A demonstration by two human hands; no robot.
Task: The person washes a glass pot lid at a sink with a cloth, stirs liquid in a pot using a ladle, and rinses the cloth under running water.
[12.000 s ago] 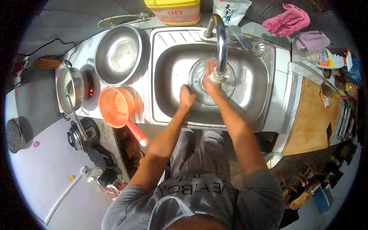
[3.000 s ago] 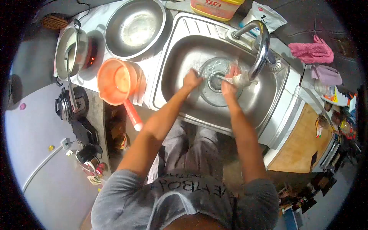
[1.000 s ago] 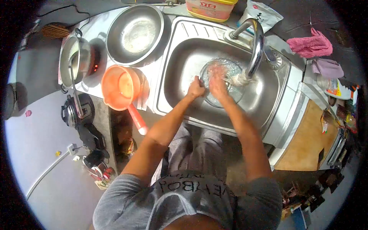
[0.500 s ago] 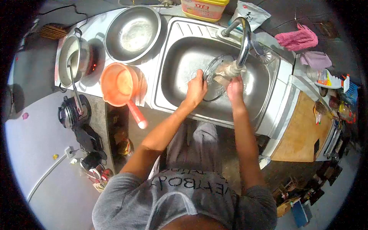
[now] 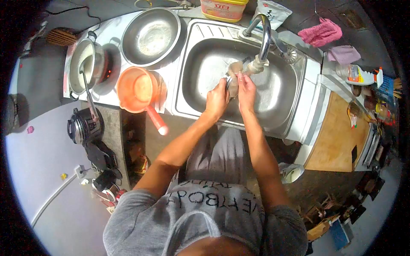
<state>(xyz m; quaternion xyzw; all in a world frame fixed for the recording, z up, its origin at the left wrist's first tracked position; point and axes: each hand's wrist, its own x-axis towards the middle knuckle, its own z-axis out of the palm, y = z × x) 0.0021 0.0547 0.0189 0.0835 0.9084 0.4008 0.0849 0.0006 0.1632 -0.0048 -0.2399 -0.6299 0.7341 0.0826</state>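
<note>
Clock set on the sink (image 5: 273, 96). We see both bare hands over its bowl, working at a glass lid (image 5: 232, 86), which sits tipped up nearly edge-on just inside eleven o'clock of the bowl's middle. Our left hand (image 5: 218, 101) closes on the lid's rim from seven o'clock, fingers wrapped at the edge. Our right hand (image 5: 246, 91) is at five o'clock of the lid, fingers bent together and touching it or nearly so (blurry, we can't tell if it grips). Can't tell either whether the lid touches the sink floor.

At one o'clock we have the chrome faucet (image 5: 267, 40), its spout end bound in a pale wrap (image 5: 255, 66), just beside the lid. Yellow-lidded tub (image 5: 223, 9) near twelve; white printed bag (image 5: 273, 15) at one, behind the faucet. Pink towel (image 5: 320, 32) hangs at two, spray bottle (image 5: 361, 76) at three, wooden board (image 5: 339, 136) at four.

Left side: steel basin (image 5: 151, 37) at ten, orange dipper (image 5: 137, 87) at nine, handle pointing to five. Farther out at nine we get a steel pot (image 5: 101, 64), ladle (image 5: 89, 100) leaning in it.
</note>
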